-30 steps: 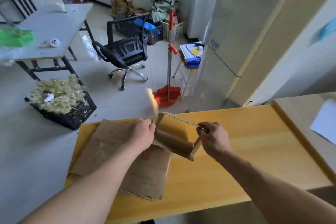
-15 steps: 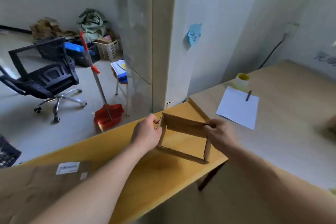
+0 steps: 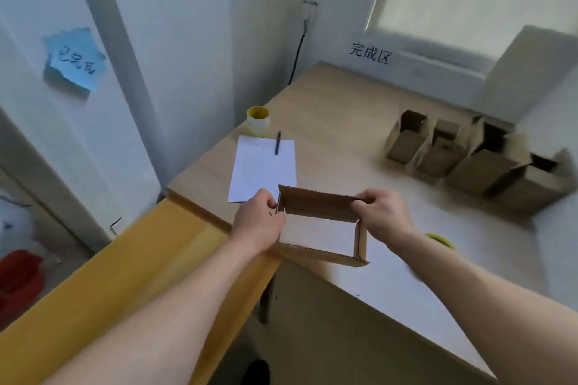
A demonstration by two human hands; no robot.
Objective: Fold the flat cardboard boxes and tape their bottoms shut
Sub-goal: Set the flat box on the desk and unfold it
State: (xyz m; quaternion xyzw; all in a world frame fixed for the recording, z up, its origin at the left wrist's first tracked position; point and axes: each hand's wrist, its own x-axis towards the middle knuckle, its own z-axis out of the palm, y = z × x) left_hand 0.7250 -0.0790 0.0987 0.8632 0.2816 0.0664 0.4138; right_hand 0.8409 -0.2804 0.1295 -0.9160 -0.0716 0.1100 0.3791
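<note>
A: How does our box [image 3: 316, 205] look?
B: Brown corrugated card, opened into a rectangular sleeve; we see the bench [image 3: 344, 122] through it.
A: Which way does it point?
B: Mouth up towards us, long axis left to right across the frame.
A: Where is it?
B: Centre frame, over the bench's near edge. Our left grip [image 3: 258, 223] curls round its left end; our right grip [image 3: 383, 216] pinches its far right corner.
</note>
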